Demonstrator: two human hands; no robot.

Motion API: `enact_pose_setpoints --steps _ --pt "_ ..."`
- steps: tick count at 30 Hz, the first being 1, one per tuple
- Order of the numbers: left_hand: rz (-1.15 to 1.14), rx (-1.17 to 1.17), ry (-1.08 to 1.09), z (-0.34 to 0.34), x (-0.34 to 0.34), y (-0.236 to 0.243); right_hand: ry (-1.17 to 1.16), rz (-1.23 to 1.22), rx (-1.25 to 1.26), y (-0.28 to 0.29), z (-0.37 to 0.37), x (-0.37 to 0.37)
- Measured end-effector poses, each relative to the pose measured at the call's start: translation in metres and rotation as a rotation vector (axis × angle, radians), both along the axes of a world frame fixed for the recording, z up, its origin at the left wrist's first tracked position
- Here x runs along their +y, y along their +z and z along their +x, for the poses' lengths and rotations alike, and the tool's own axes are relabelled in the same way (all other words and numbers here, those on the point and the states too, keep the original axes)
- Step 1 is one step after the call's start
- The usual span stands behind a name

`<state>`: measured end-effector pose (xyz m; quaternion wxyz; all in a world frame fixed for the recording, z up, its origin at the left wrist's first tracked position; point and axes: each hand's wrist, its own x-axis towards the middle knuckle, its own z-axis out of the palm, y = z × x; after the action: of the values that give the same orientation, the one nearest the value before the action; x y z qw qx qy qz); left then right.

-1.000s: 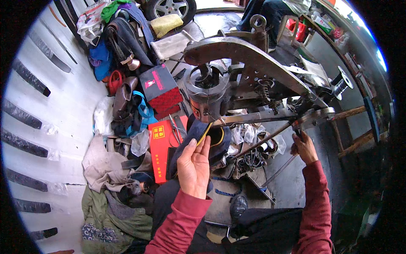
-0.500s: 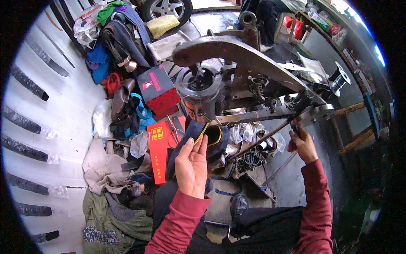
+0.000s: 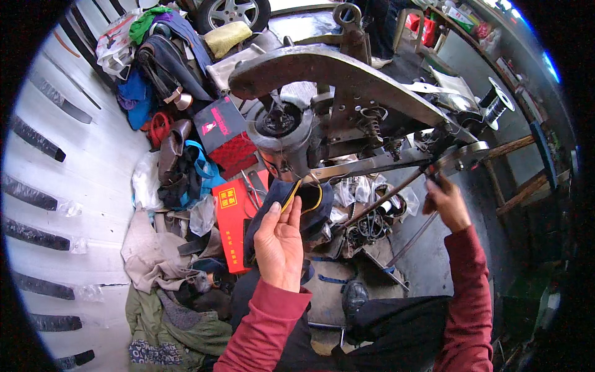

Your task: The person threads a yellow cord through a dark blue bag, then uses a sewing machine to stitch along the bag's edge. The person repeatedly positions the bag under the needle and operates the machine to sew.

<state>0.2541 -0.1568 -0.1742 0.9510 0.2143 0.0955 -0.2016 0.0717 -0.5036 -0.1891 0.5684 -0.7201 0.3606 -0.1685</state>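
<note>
A dark navy shoe or shoe upper (image 3: 273, 197) with yellow edging is tucked under the head of a worn metal sewing machine (image 3: 322, 65). My left hand (image 3: 280, 245) holds its yellow edge between thumb and fingers, palm turned up, just below the needle end. Thread comes down from the machine's grey round head (image 3: 279, 133) to the shoe. At the machine's right end my right hand (image 3: 449, 204) is closed around a dark crank handle beside the round wheel (image 3: 465, 155). The fingers partly hide the handle.
Left of the shoe lie scissors (image 3: 253, 191) on a red box (image 3: 229, 217), with a black-and-red box (image 3: 223, 130) beyond. Clothes and bags pile up along the white wall. A wire spool (image 3: 496, 105) stands right. Another person's legs (image 3: 380, 31) show at the back.
The view has shifted a little, so the machine sits slightly further left and higher. My right hand stays on the crank with a small upward shift; the left keeps its hold on the shoe.
</note>
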Motion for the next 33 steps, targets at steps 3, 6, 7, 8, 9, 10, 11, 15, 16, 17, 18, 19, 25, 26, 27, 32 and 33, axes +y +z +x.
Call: enact_pose_setpoints --steps 3,6,7,8,9,10,11,15,16,17,18,19,25,26,27,32,33 --pt "0.021 0.008 0.001 0.000 0.001 0.000 -0.014 -0.370 -0.202 0.062 -0.010 -0.025" --pt "0.005 0.006 -0.001 0.002 -0.001 0.003 -0.359 -0.711 0.033 0.053 -0.021 -0.075" --pt "-0.002 0.005 -0.002 0.003 -0.001 0.003 -0.387 -0.730 0.021 0.034 -0.022 -0.085" --pt "-0.003 0.004 0.001 0.003 -0.002 0.004 -0.441 -0.765 0.062 0.012 -0.021 -0.088" --pt "-0.004 0.003 0.003 0.003 -0.002 0.005 -0.483 -0.567 0.139 -0.008 -0.018 -0.083" --pt "0.041 0.060 0.019 0.003 -0.002 0.005 -0.343 -0.520 0.185 -0.023 -0.015 -0.071" --pt "0.003 0.008 0.007 0.002 -0.002 0.004 -0.188 -0.560 0.306 -0.031 -0.008 -0.054" --pt "0.016 -0.003 0.015 0.002 -0.003 0.002 0.047 -0.060 0.108 0.011 0.002 0.009" --pt "0.053 0.033 0.027 0.002 -0.003 0.002 0.067 -0.070 -0.086 0.029 0.002 0.010" --pt "0.027 -0.005 0.027 0.001 -0.004 0.002 -0.026 -0.186 -0.072 0.051 -0.004 -0.003" --pt "0.031 -0.002 0.025 0.001 -0.004 0.002 0.002 -0.331 -0.174 0.066 -0.009 -0.021" --pt "0.030 -0.002 0.024 0.001 -0.005 0.003 -0.167 -0.479 -0.103 0.068 -0.012 -0.038" --pt "0.045 -0.007 0.031 0.001 -0.007 0.008 -0.249 -0.320 0.088 -0.016 -0.013 -0.059" --pt "0.082 0.022 0.044 0.002 -0.007 0.007 -0.216 -0.173 0.227 -0.027 -0.003 -0.039" --pt "0.048 -0.014 0.034 0.001 -0.007 0.006 -0.057 -0.113 0.206 -0.025 0.001 -0.021" --pt "0.045 -0.037 0.031 0.002 -0.007 0.002 0.075 -0.250 -0.236 0.055 -0.009 -0.019" --pt "0.054 -0.025 0.025 0.002 -0.007 0.003 0.005 -0.414 -0.259 0.063 -0.014 -0.038"
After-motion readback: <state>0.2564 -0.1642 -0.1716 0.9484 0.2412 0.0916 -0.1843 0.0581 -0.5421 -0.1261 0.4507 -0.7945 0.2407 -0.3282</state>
